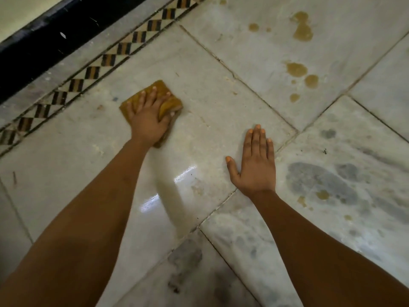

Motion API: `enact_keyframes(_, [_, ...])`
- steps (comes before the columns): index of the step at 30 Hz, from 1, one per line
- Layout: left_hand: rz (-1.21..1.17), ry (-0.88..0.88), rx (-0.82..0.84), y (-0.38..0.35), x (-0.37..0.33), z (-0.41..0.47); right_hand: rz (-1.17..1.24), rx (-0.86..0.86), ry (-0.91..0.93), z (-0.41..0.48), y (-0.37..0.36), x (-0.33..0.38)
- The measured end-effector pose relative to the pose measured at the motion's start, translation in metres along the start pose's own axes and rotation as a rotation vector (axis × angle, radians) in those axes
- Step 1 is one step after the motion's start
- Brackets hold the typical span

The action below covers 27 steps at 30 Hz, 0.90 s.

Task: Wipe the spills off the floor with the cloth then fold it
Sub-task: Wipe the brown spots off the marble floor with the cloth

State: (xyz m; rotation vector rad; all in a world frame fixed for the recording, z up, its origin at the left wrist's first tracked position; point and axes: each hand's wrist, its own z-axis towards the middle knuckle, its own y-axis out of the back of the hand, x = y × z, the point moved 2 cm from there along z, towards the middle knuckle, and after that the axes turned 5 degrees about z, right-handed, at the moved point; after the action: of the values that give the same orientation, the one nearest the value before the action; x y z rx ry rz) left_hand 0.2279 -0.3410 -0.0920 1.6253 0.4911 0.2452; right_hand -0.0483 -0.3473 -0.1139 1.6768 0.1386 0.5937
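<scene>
A mustard-yellow cloth (162,90) lies bunched on the pale marble floor (210,103), left of centre. My left hand (147,116) presses flat on top of it with fingers spread and straight. My right hand (254,165) rests palm-down on the bare floor to the right, fingers straight, holding nothing. Brownish spills sit on the tiles: a large patch (302,29) at the far right, a group of blots (297,69) below it, and small spots (322,194) near my right forearm. A wet sheen (174,185) streaks the tile between my arms.
A diamond-patterned inlay border (110,59) runs diagonally along the upper left, with a black skirting (44,38) and wall behind it. Grey veining marks the tiles at the right and bottom.
</scene>
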Motion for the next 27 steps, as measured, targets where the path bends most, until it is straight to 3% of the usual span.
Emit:
enact_keyframes(7, [-0.026, -0.332, 0.021, -0.002, -0.041, -0.068, 0.03, 0.07, 0.001, -0.002, 0.004, 0.0])
enact_keyframes(9, [-0.168, -0.26, 0.051, 0.011, -0.045, -0.086, 0.053, 0.122, 0.014, 0.002, 0.012, -0.001])
enact_keyframes(11, [-0.467, -0.135, 0.109, 0.025, -0.048, -0.096, 0.077, 0.179, 0.03, 0.003, 0.024, -0.006])
enact_keyframes(13, [-0.756, -0.048, 0.127, 0.039, -0.055, -0.095, 0.087, 0.158, 0.038, 0.001, 0.041, -0.019])
enact_keyframes(16, [-0.943, 0.064, 0.164, 0.068, -0.076, -0.082, 0.065, 0.121, 0.027, -0.006, 0.068, -0.045])
enact_keyframes(22, [-0.86, -0.093, 0.186, 0.104, -0.138, -0.052, 0.005, 0.064, -0.033, 0.0, 0.115, -0.089])
enact_keyframes(27, [-0.7, -0.134, 0.049, 0.088, -0.174, -0.024, -0.024, 0.027, -0.096, 0.022, 0.104, -0.113])
